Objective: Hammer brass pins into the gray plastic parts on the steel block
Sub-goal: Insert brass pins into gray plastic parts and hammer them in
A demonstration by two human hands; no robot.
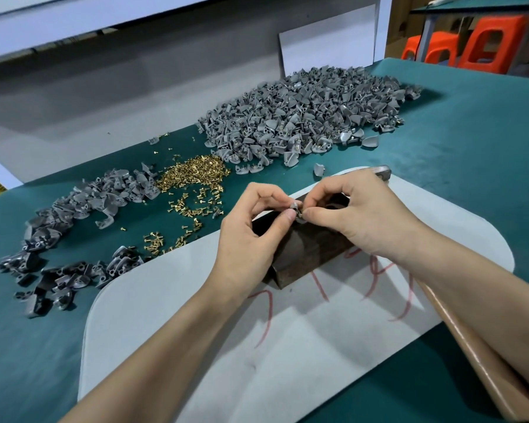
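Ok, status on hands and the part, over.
Left hand pinches gray part over steel block. Right hand pinches brass pin at it. Hammer lies under right forearm.

The only writing was a run of red hand-drawn strokes (322,285) on the pale mat (165,331), just in front of the dark steel block (306,251). Part of them lay hidden, and what showed was too loose a scrawl to read as sure letters or numbers. Nothing else in view carried legible text.
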